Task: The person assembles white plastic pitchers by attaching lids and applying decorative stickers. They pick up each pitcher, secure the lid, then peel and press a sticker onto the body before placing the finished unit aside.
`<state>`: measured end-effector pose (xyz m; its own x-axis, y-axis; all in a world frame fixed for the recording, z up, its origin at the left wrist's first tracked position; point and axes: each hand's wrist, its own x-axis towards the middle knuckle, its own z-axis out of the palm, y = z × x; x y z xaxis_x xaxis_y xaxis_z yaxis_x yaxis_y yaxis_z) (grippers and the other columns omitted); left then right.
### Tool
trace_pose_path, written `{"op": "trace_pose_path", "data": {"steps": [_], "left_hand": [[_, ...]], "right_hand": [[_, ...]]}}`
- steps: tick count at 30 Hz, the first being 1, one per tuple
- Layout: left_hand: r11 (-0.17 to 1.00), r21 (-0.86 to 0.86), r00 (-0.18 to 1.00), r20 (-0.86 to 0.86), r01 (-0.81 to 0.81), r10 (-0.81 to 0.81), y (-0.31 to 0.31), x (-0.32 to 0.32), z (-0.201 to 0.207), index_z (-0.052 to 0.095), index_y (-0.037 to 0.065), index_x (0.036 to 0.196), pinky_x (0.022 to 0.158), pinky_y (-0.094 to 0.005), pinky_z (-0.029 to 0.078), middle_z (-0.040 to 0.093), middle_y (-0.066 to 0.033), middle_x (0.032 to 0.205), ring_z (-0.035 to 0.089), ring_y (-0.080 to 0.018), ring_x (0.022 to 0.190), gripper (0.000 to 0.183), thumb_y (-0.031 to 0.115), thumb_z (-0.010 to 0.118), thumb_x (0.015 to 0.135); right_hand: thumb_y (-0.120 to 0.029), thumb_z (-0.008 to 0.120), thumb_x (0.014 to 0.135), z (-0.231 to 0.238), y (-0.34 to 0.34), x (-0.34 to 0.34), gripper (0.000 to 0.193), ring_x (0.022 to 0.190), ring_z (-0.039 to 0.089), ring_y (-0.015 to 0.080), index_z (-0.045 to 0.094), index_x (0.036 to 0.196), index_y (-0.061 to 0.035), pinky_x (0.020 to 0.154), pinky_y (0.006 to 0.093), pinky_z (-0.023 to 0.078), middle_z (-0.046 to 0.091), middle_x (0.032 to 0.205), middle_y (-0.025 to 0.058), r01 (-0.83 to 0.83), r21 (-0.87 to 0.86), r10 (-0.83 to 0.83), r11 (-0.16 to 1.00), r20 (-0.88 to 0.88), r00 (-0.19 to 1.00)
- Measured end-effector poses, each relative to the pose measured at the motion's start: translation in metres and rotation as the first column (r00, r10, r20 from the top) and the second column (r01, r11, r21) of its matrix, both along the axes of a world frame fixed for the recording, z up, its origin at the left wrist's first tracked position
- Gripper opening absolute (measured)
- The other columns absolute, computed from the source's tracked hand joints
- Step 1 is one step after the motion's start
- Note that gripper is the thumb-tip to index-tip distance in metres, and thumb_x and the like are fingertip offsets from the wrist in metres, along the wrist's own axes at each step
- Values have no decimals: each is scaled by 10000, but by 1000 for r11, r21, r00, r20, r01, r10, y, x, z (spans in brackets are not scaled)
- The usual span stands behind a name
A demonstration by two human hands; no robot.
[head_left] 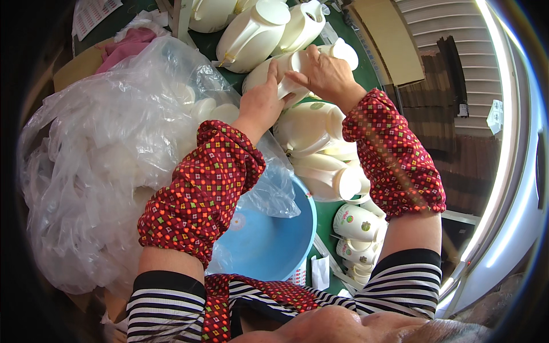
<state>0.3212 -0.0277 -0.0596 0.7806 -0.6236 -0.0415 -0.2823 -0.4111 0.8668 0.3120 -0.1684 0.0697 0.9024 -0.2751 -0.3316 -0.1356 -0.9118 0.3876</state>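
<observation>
Both hands are on a cream plastic-looking jug [290, 64] that lies on its side among similar jugs. My left hand [258, 107] grips its near left side, fingers closed against the body. Across its upper right side lies my right hand [327, 73], fingers bent over it; the fingertips are partly hidden. Another cream jug [249, 37] lies just beyond. Closer to me, below my hands, are a jug with a green print [306, 127] and one more cream jug [320, 176]. Patterned red sleeve covers are on both forearms.
A large clear plastic bag [108, 143] with pale pieces inside fills the left. Part of it hangs over a blue basin [306, 228]. White printed cups [354, 222] are at the lower right. Yellowish cardboard [392, 40] and brown stacked sheets [472, 166] stand at the right.
</observation>
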Motion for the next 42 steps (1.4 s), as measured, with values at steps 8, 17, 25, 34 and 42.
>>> {"op": "trace_pose_path", "data": {"steps": [8, 17, 25, 34, 42], "left_hand": [[1000, 9, 1000, -4, -24, 24, -6, -6, -3, 177, 63, 1636, 774, -521, 551, 739, -248, 946, 716, -437, 868, 944, 436, 707, 951], [986, -14, 974, 155, -167, 167, -6, -12, 6, 299, 61, 1599, 972, -517, 478, 635, -239, 1250, 592, -419, 1192, 911, 366, 789, 894], [934, 176, 591, 734, 311, -335, -76, -15, 59, 623, 68, 1360, 1211, -518, 289, 563, -164, 1353, 482, -312, 1369, 595, 364, 777, 868], [870, 439, 477, 729, 226, -492, -110, -18, 44, 562, 120, 1461, 1228, -553, 246, 528, -112, 1515, 552, -247, 1326, 497, 224, 570, 975], [906, 374, 402, 812, 196, -423, -106, -22, 43, 649, 89, 1362, 1222, -537, 259, 550, -87, 1505, 491, -231, 1403, 439, 200, 575, 944]], "right_hand": [[-502, 595, 983, -30, -29, -14, 562, 1021, 663, 400, 534, 1393, -122, 778, 483, 586, 546, 1225, 196, -385, 45, 357, 922, 283, 890], [-671, 466, 997, -13, -24, 4, 716, 1164, 646, 399, 604, 1398, -95, 893, 485, 582, 596, 1312, 226, 6, -76, 12, 997, 237, 971], [-811, 669, 787, 24, -107, 20, 930, 1140, 717, 295, 671, 1337, -60, 910, 404, 588, 708, 1274, 159, 385, -89, -368, 919, 163, 915], [-245, 887, 701, 27, -149, 13, 852, 1153, 665, 371, 510, 1465, -225, 1013, 437, 527, 694, 1214, 189, 129, 251, -145, 960, 49, 988], [-642, 593, 966, 49, -117, 9, 737, 1113, 684, 373, 542, 1495, -132, 984, 446, 536, 719, 1166, 229, 465, 190, -476, 865, 12, 880]]}}
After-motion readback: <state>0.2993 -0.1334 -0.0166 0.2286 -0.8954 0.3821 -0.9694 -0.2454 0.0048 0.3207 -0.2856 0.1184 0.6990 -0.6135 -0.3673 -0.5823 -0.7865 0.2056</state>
